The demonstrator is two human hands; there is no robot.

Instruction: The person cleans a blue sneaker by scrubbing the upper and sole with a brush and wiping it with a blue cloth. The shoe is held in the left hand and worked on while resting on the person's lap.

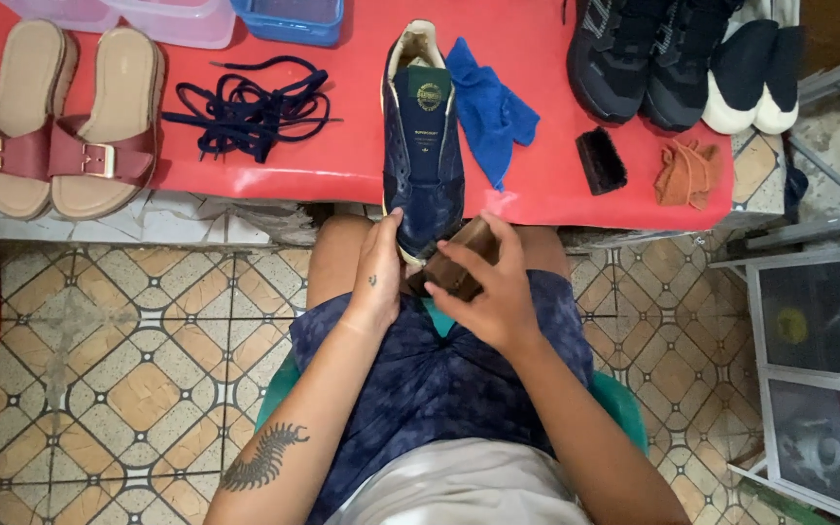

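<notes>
Right hand (500, 297): fingers curled over a brown wooden-backed shoe brush (454, 264), gripping it from above, bristles pressed to the toe of the shoe. Left hand (378, 277): fingers closed flat along the left side of the toe, steadying it; thumb on top.

Held item: navy blue low lace-less sneaker (424, 146) with a pale sole and a green tongue label. It lies lengthwise, heel at 12 o'clock on the red table (362, 160), toe overhanging the table edge at 6 o'clock, between the two hands above the person's knees.

Surrounding items, from the shoe:
- crumpled blue cloth (488, 109), just beside the shoe at 3 o'clock.
- small dark brush (600, 160), further out at 3 o'clock.
- tan cloth (687, 173), near the table's right end.
- pair of black sneakers (644, 58) and black-and-white shoes (755, 83) at 2 o'clock.
- tangle of navy laces (250, 107) at 9 o'clock.
- pair of maroon buckled sandals (60, 126), far at 9 o'clock.
- clear and blue plastic boxes (289, 19) at 11 o'clock.

Nothing lies between hands and shoe. Below: patterned tiled floor (119, 369), green seat (624, 408).
</notes>
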